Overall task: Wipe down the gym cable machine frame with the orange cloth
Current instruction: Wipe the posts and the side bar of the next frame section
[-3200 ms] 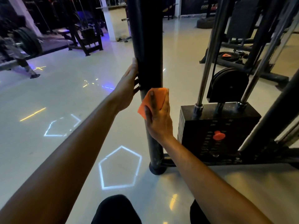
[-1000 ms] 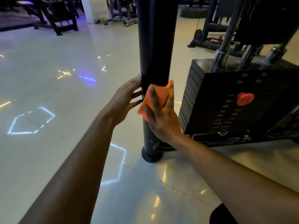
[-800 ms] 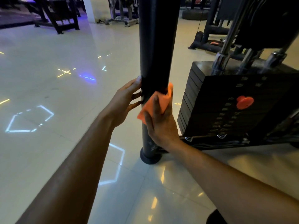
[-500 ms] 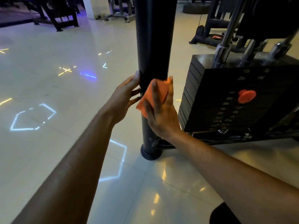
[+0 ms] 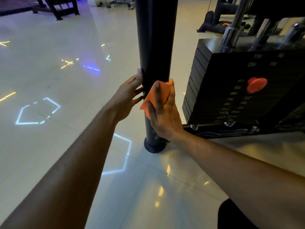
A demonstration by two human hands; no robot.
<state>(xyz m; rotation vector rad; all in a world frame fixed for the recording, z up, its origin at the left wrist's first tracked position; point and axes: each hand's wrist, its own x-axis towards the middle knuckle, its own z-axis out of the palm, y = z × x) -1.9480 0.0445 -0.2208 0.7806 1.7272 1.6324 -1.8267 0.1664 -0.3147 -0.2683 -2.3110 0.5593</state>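
A thick black upright post point(image 5: 156, 38) of the cable machine frame rises from a round foot point(image 5: 154, 147) on the tiled floor. My right hand point(image 5: 165, 114) presses the folded orange cloth point(image 5: 162, 93) flat against the lower part of the post, fingers straight over the cloth. My left hand point(image 5: 127, 96) rests on the post's left side at the same height, fingers extended and touching the black surface. Most of the cloth lies under my right fingers.
A black weight stack point(image 5: 239, 90) with an orange selector pin point(image 5: 256, 84) stands right of the post, chrome guide rods point(image 5: 232, 25) rising from it. Other gym equipment point(image 5: 57, 7) stands at the far left. Glossy floor tiles point(image 5: 49, 80) carry light reflections.
Both hands have stayed low on the post since a second ago. The right hand has rubbed the cloth slightly up and down there. Earlier the view dropped lower toward the post's foot.
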